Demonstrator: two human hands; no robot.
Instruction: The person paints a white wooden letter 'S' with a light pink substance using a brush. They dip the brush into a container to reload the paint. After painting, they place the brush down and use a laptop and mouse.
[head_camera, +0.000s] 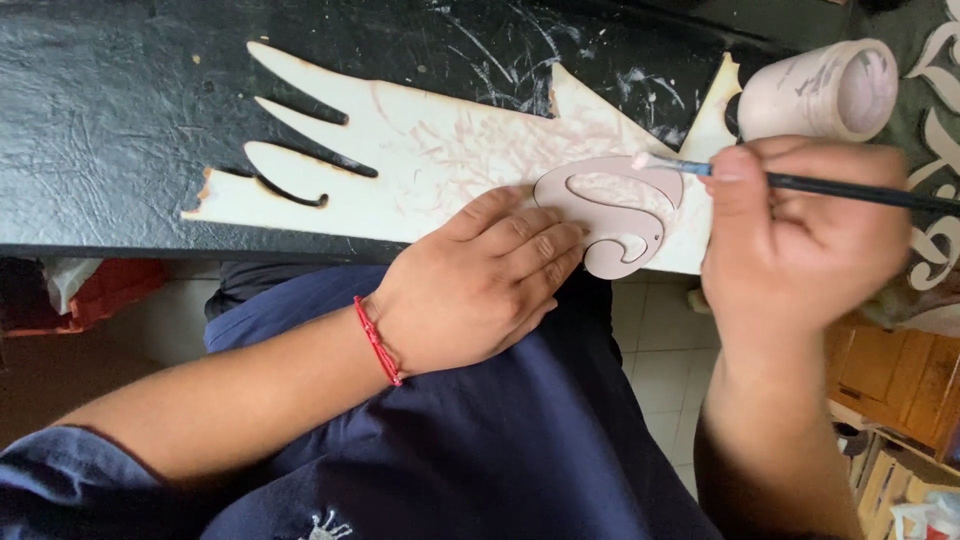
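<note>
The black desk (120, 120) lies open at the left. At the right, a pale jar (820, 90) on its side crowds the wooden cutout (420, 150), just beside the brush (800, 185).

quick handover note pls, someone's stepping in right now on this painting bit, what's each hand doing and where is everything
Left hand: flat, fingers pressing the small scroll-shaped cutout down so it stays put; a red string bracelet is on that wrist.
Right hand: grips a thin paintbrush, bristles touching the scroll's upper edge.
Things: the scroll lies on a large pale wooden cutout, which rests on a black board. A paint pot lies tipped on its side by the right hand.
Done: the scroll looks coated pinkish-grey; the big cutout has pink smears near it.
Left: most of the big cutout is bare wood.
</note>
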